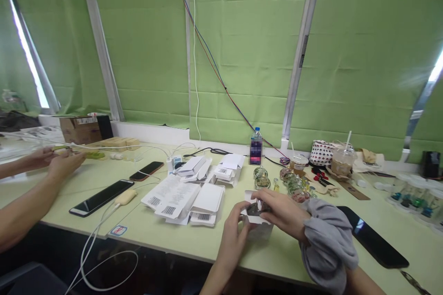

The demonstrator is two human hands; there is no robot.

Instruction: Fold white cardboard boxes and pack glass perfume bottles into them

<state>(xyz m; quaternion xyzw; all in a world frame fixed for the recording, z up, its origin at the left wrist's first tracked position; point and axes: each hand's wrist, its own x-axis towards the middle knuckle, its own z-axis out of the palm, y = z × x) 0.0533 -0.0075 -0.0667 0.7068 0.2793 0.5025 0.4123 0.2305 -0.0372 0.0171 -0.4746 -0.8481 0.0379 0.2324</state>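
Near the table's front edge, my left hand (235,230) grips the side of a small white box (259,229) with its top flaps standing up. My right hand (282,212) reaches over the box opening, its fingers curled on a dark, shiny, glass-like piece (255,209) at the mouth of the box. Fingers and flaps hide part of that piece. Flattened white boxes (176,196) with barcodes lie to the left. Just beyond my hands are round glass pieces (262,182) and a small yellowish vial (276,184).
Another person's hands (64,161) work at the left. Phones (100,197) and a white cable (83,258) lie left; a black phone (374,237) lies right. A water bottle (256,147), iced drinks (342,159) and clear containers (415,196) stand farther back and right.
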